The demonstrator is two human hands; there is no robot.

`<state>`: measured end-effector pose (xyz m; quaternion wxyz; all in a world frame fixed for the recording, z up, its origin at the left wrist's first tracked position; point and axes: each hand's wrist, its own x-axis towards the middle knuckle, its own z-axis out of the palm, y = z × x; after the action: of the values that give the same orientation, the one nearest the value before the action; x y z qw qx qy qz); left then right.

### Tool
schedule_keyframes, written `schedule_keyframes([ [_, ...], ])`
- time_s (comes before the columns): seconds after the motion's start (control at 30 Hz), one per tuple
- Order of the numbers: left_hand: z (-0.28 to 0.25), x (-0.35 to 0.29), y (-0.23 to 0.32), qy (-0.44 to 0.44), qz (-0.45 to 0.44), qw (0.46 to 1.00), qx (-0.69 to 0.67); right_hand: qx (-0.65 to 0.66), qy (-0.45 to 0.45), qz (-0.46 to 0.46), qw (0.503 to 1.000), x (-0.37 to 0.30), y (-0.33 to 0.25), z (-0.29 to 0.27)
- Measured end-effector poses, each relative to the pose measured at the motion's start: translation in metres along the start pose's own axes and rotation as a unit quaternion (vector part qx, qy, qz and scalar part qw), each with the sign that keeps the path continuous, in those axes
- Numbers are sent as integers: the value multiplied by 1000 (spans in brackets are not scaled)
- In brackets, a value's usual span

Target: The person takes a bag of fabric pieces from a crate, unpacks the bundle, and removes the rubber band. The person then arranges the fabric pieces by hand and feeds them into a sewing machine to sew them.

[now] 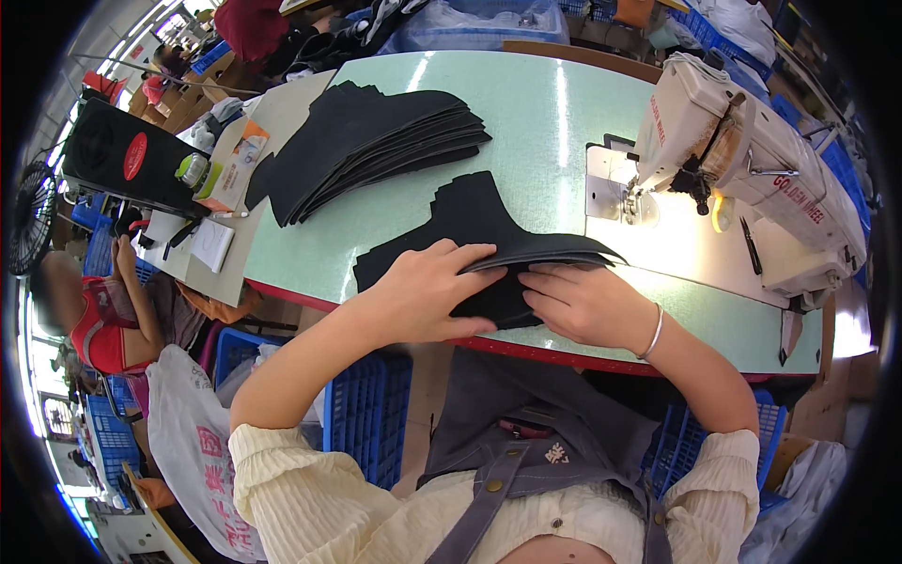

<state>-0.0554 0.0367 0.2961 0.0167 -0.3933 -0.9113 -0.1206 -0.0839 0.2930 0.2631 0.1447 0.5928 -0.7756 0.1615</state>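
On my feed the pale green worktable spreads widest, with the white industrial sewing machine on its right, red lettering on its head and arm. At lower left I see a white plastic bag with red printed characters. A fanned stack of black boot-shaped panels lies across the far left of the table, just beyond a smaller pile of black panels at the near edge. Left of these sits a black speaker box with a red oval label. The left hand lies spread over the smaller pile's near side; the right hand curls against the raised edge of its upper layers, and I cannot tell whether it pinches them.
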Motion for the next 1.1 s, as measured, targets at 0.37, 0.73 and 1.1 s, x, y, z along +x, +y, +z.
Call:
schedule_keyframes([
  [0.37,-17,8,-5,-19,-35,995,-89,-86,34,-30,995,6,-8,0],
  [0.73,-7,6,-2,-51,-73,995,-36,-122,142,16,982,17,-4,-9],
  [1.1,-6,4,-6,0,19,997,-70,41,-12,25,999,1,-3,0],
])
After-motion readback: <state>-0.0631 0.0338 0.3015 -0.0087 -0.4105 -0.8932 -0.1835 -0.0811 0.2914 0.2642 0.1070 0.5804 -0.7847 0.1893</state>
